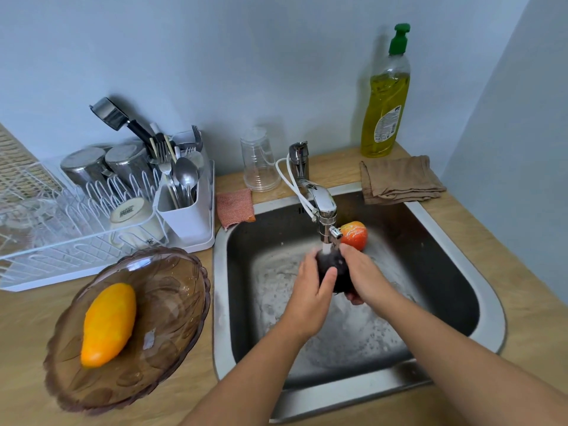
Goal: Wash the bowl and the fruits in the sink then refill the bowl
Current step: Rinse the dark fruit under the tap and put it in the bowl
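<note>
Both hands hold a dark, almost black fruit [335, 269] under the running tap [322, 207] over the steel sink [455, 262]. My left hand [310, 290] wraps its left side with the thumb across the front. My right hand [364, 272] cups it from the right and underneath. A red-orange fruit [354, 235] lies wet at the back of the sink, behind the hands. The brown see-through bowl [172, 302] stands on the counter left of the sink, with a yellow mango [108, 324] lying in it.
A white dish rack [61, 229] with steel cups and a cutlery holder [184, 207] fills the back left. A pink scrub pad [235, 206], an upturned clear cup [259, 161], a green-capped soap bottle [385, 99] and a folded brown cloth [399, 179] line the sink's far edge.
</note>
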{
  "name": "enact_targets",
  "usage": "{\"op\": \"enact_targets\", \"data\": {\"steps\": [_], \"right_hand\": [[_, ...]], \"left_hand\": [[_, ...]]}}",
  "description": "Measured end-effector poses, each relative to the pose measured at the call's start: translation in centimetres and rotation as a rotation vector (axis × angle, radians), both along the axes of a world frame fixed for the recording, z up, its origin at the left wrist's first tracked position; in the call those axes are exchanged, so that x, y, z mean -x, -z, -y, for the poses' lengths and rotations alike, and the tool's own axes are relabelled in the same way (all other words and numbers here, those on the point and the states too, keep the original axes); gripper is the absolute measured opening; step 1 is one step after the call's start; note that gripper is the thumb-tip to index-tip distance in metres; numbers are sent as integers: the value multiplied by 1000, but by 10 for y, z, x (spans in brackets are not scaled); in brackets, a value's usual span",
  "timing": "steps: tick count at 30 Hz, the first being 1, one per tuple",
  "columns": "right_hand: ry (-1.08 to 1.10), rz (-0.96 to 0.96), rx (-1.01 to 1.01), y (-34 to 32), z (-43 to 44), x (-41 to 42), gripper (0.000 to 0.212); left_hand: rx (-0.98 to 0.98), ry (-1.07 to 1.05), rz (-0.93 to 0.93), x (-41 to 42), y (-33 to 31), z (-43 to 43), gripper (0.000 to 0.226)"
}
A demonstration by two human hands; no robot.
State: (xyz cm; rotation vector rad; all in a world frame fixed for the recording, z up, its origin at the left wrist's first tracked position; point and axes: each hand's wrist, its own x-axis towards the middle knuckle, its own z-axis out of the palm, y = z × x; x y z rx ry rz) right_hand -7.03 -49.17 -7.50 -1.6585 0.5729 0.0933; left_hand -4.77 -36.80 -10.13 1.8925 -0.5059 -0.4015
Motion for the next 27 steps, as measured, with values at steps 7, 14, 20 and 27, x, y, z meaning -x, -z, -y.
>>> {"op": "enact_targets", "data": {"steps": [7, 14, 20, 27], "right_hand": [[-80, 297, 260, 11, -2, 8, 21], [65, 223, 180, 4, -11, 5, 35], [-12, 246, 150, 17, -7, 4, 27], [-9, 315, 223, 22, -9, 9, 26]], "left_hand": [[60, -111, -91, 3, -9, 8, 26], [101, -173, -18, 3, -5, 9, 40], [68, -133, -76, 1, -7, 7, 33], [193, -198, -408, 3, -11, 11, 30]]}}
